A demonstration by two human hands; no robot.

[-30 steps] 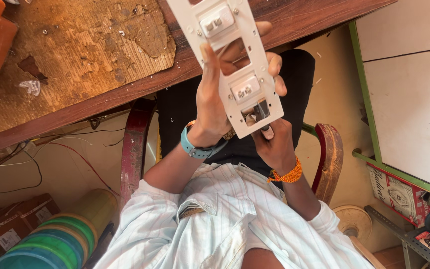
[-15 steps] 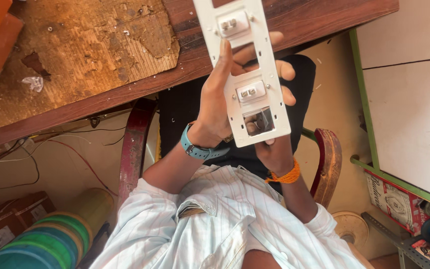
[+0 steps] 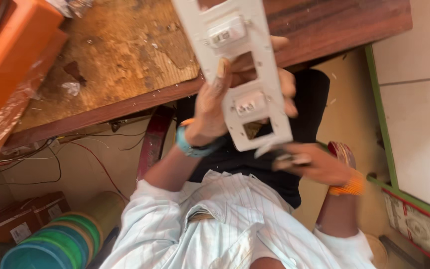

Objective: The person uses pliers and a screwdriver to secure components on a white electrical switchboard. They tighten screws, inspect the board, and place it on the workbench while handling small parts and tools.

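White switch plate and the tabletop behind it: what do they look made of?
Switch plate: apparently moulded plastic, smooth white with crisp rectangular cut-outs. Tabletop: wood, with a reddish-brown edge and a worn, chipped pale top showing rough grain.

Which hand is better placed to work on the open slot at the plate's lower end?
Right, probably: the right hand sits just below the open slot of the white switch plate; the left hand is busy holding it.

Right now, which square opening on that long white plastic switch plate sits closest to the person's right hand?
The empty opening at the bottom end of the long white plastic switch plate, just above the right hand; the slot above it holds a switch module.
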